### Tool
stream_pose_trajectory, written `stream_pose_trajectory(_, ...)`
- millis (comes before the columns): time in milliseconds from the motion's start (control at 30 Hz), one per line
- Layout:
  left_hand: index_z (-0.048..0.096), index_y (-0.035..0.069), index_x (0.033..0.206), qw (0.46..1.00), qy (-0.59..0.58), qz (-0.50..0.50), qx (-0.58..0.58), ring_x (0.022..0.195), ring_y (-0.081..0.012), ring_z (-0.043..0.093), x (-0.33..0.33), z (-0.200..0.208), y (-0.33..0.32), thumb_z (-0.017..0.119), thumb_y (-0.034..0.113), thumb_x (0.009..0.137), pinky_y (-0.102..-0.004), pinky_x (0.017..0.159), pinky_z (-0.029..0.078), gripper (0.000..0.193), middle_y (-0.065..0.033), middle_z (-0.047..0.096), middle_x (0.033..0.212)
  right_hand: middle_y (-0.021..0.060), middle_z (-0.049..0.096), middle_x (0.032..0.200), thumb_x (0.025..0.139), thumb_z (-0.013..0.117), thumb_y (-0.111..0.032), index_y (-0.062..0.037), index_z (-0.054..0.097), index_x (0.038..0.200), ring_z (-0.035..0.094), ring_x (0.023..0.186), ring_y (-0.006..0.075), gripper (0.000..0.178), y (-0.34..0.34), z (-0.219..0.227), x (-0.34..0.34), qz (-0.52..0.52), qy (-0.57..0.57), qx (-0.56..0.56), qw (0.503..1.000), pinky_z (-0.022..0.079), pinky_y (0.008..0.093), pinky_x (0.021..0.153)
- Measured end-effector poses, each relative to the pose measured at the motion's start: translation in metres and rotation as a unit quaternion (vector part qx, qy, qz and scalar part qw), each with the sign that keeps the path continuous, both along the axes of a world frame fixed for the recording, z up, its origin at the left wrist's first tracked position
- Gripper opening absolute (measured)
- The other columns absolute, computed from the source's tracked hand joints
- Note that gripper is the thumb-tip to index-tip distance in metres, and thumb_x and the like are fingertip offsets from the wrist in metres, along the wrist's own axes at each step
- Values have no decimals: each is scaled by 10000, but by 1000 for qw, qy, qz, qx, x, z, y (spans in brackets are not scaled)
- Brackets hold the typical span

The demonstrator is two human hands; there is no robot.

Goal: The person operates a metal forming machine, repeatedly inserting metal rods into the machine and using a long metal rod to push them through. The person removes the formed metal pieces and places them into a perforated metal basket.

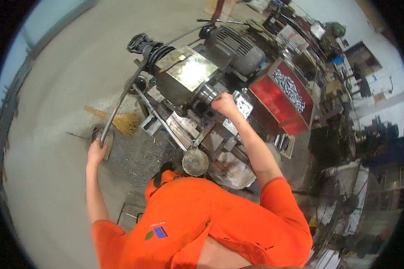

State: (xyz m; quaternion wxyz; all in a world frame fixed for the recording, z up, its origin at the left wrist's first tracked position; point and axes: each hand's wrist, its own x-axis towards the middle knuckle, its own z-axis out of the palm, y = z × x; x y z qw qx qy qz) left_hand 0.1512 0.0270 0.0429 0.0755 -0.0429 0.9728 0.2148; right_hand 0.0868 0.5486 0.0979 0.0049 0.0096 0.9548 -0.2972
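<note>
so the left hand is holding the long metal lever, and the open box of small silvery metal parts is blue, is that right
Only the colour is off: in the head view, the open box of small silvery metal parts is red. The left hand does hold the long metal lever.

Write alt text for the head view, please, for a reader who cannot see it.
A bare left hand holds a long bar, while the right hand is at a shiny round shaft on a machine. Below is an orange shirt; a red box of small metal parts is to the right, a straw broom to the left.
</note>
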Motion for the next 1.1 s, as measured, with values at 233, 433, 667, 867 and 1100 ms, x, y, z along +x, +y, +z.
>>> stream_pose_trajectory(233, 613, 21, 829, 994, -10, 42, -96, 784, -372, 592, -32, 3, 17, 588, 247, 740, -452, 702, 472, 244, -216, 609, 803, 173, 567, 597, 560, 588, -180, -13, 609, 594, 571, 567, 316, 171, -10, 7, -2, -6, 11, -19, 1000, 461, 354, 567)
stream_pose_trajectory(433, 549, 63, 762, 944, 146, -108, -276, 649, -313, 597, -134, 4, -88, 598, 131, 639, -419, 586, 472, 149, -142, 599, 673, 192, 597, 653, 583, 626, -176, 8, 635, 665, 589, 617, 328, 202, -12, -8, -5, -150, -36, 48, 987, 468, 353, 581)
stream_pose_trajectory(667, 541, 89, 786, 934, 151, -140, -291, 638, -298, 605, -205, -26, -135, 607, 134, 679, -416, 599, 479, 134, -125, 604, 664, 149, 561, 649, 611, 654, -175, 18, 591, 660, 544, 586, 312, 209, 2, -14, 7, -83, 50, 27, 995, 434, 356, 551)
stream_pose_trajectory(867, 621, 41, 963, 981, 164, -51, -89, 764, -333, 615, -206, -10, -110, 585, 140, 736, -393, 692, 488, 251, -167, 635, 801, 159, 594, 1021, 569, 598, -139, -40, 645, 739, 561, 945, 315, 202, -13, 18, 33, -85, 153, 2, 985, 457, 349, 808)
stream_pose_trajectory(1100, 573, -8, 997, 974, -147, -27, 169, 784, -321, 589, -144, -140, 79, 589, 229, 763, -388, 703, 463, 333, -213, 615, 890, 137, 584, 1030, 568, 581, -93, -38, 644, 795, 559, 940, 328, 242, 9, 29, 162, -197, 151, 19, 969, 461, 361, 798)
